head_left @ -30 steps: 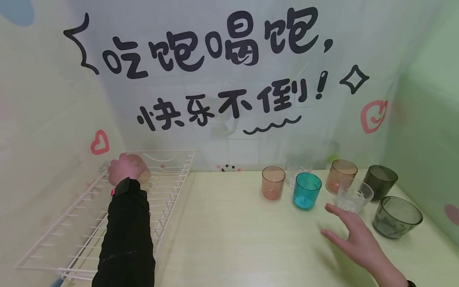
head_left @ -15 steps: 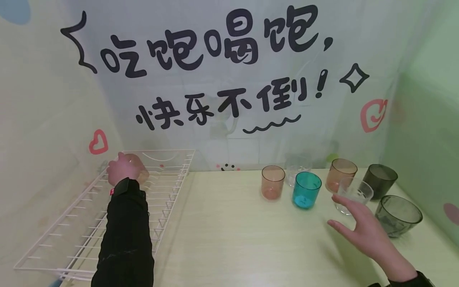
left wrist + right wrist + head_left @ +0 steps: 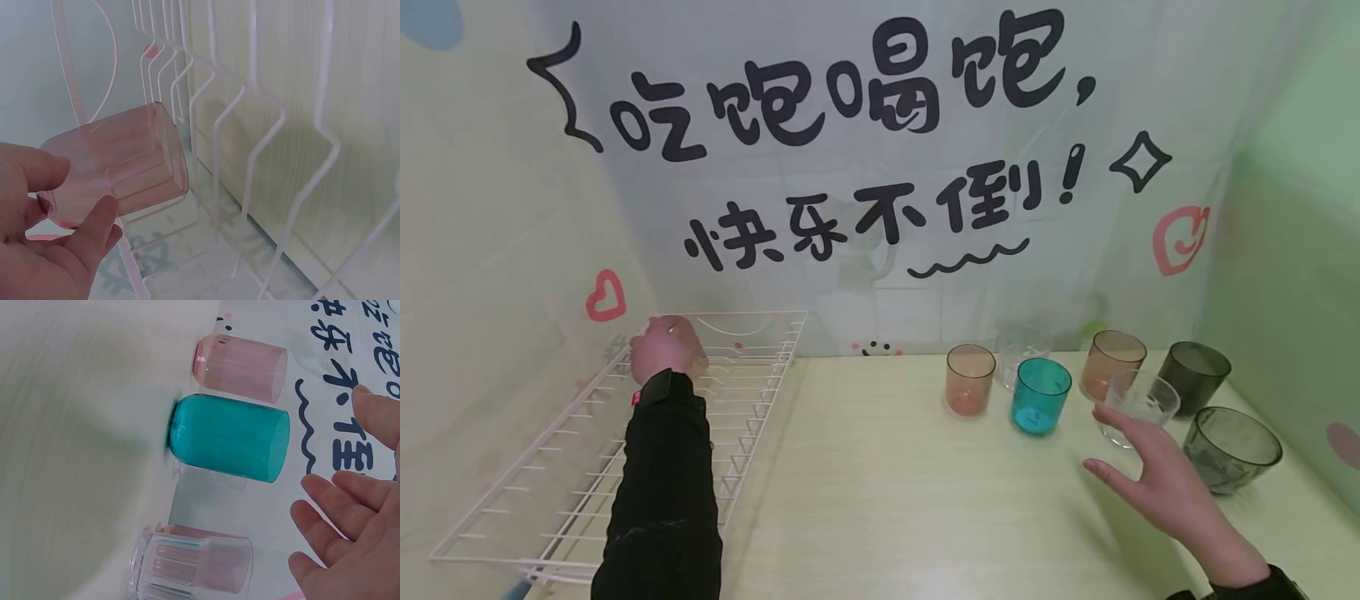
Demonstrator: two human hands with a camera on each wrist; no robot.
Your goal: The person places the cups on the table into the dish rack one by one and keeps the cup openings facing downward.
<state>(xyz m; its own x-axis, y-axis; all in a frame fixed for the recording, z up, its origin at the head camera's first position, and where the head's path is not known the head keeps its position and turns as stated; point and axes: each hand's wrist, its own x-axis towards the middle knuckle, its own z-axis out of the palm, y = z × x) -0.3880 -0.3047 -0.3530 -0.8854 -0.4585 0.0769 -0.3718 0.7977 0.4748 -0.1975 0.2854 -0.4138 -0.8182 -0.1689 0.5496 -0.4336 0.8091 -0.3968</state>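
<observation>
In the left wrist view my left hand (image 3: 59, 256) grips a see-through pink cup (image 3: 140, 162) near its base, thumb and fingers on opposite sides. The cup is tilted, its rim pointing away from the palm. In the head view this hand is over the far left end of a white wire rack (image 3: 741, 429). My right hand (image 3: 1172, 487) has its fingers extended and holds nothing. It hovers near a clear ribbed glass (image 3: 1138, 400); the right wrist view shows a teal cup (image 3: 228, 437) beyond its fingertips.
Several upright cups stand at the right: a pink cup (image 3: 970, 381), another pink cup (image 3: 1108, 367), a dark grey cup (image 3: 1193, 379) and a grey glass bowl (image 3: 1231, 450). A clear glass (image 3: 1017, 354) stands behind the teal one. A printed backdrop (image 3: 887, 308) closes off the back.
My right hand has moved slightly to the right over the table and stayed there for the last half second. At the rack, my left hand has turned a little with the pink cup.
</observation>
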